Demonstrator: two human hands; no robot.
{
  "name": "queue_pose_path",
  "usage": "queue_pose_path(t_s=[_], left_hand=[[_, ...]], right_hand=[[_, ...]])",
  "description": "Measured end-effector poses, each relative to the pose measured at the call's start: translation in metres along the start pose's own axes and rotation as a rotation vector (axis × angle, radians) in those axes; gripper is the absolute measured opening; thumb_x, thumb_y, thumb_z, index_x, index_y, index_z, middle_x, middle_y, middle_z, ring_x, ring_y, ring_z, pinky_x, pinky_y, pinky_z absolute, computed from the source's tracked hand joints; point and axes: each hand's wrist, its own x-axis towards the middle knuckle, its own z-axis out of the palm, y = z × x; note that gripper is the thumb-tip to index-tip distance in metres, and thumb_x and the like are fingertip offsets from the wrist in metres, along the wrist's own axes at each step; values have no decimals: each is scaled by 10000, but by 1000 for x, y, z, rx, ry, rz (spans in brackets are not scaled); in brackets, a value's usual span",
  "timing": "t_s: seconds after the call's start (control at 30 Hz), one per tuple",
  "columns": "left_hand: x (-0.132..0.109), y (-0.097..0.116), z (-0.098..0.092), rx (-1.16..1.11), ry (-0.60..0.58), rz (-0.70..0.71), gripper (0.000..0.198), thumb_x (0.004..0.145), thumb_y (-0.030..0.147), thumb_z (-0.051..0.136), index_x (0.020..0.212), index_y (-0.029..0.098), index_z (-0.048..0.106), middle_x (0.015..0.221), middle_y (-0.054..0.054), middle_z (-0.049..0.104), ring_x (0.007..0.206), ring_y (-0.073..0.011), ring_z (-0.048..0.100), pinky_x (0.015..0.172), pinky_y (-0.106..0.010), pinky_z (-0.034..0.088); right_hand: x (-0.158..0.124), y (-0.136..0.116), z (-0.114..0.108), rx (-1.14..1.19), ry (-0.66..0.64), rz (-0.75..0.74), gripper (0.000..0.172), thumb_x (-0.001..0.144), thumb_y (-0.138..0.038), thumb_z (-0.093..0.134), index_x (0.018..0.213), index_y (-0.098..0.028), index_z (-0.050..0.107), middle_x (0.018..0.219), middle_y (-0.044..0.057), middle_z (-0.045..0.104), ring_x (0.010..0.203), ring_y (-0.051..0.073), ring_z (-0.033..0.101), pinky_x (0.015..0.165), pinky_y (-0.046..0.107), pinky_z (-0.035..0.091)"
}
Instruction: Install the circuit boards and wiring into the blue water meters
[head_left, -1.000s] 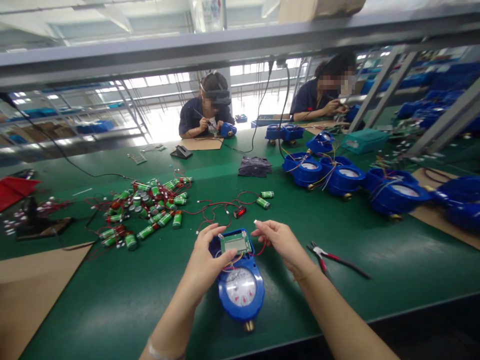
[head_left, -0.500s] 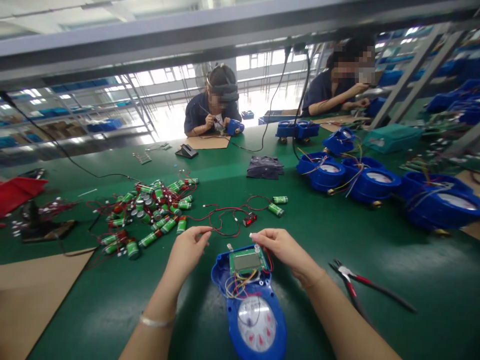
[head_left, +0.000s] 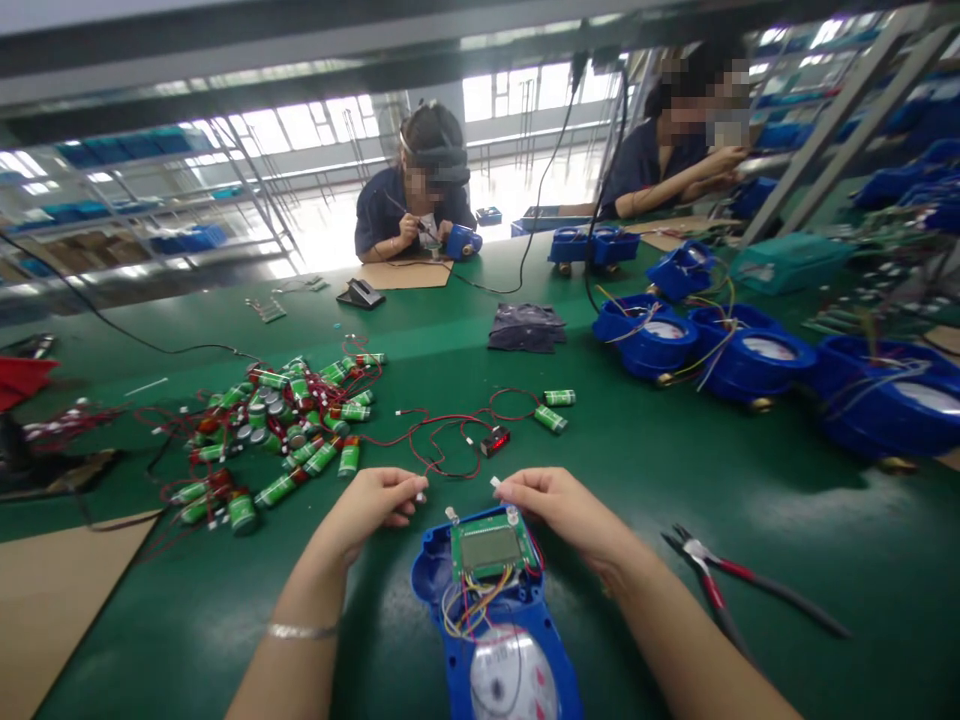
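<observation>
A blue water meter (head_left: 499,640) lies on the green table (head_left: 675,480) right in front of me, its green circuit board (head_left: 489,546) with a grey display on top and coloured wires below it. My left hand (head_left: 371,505) pinches a small white connector on a red wire just left of the board. My right hand (head_left: 559,500) pinches another white connector on a red lead just right of the board. The two connectors are a little apart, above the board's far edge.
A heap of green batteries (head_left: 285,430) with red wires lies to the left, two loose batteries (head_left: 553,408) and a small red display (head_left: 495,441) ahead. Red-handled pliers (head_left: 720,580) rest at right. Blue meters (head_left: 705,345) line the right side. Two other people work across the table.
My left hand left the meter, reached to the red wire and now pinches its white connector. The right hand kept its connector. The view dropped closer to the meter.
</observation>
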Motion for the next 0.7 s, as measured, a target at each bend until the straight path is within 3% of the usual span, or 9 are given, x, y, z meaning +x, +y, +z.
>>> queue_pose_path(t_s=[0.13, 0.3, 0.4, 0.57, 0.7], left_hand=[[8, 5, 25, -230, -119, -18, 324, 615, 399, 866, 735, 134, 723, 677, -13, 686, 559, -60, 590, 550, -149, 518], [14, 10, 51, -416, -211, -13, 226, 673, 273, 864, 786, 133, 728, 717, -28, 728, 624, -72, 657, 601, -140, 547], [14, 10, 57, -478, -249, 1, 261, 649, 272, 885, 783, 125, 717, 697, -24, 727, 628, -78, 663, 618, -150, 551], [16, 8, 60, -513, -264, 43, 454, 503, 415, 940, 771, 129, 712, 697, -6, 720, 633, -72, 648, 656, -160, 532], [17, 7, 61, -470, -270, 94, 467, 513, 455, 923, 763, 124, 708, 688, -3, 702, 639, -75, 626, 669, -180, 495]], right_hand=[[3, 3, 3, 3, 39, -8, 440, 616, -539, 812, 687, -119, 703, 669, 5, 626, 614, 104, 452, 604, 261, 302], [5, 7, 6, 71, -2, -2, 452, 614, -551, 816, 635, -126, 661, 641, 1, 600, 616, 115, 461, 615, 265, 332], [5, 7, 7, 87, -28, -14, 465, 633, -568, 800, 665, -120, 680, 646, 6, 610, 640, 129, 489, 644, 271, 352], [4, 5, 10, 111, -81, -10, 497, 659, -597, 781, 741, -111, 718, 674, 5, 632, 615, 106, 482, 622, 251, 343], [3, 6, 11, 157, -132, 10, 534, 657, -638, 768, 742, -115, 705, 678, 3, 632, 608, 99, 497, 605, 241, 344]])
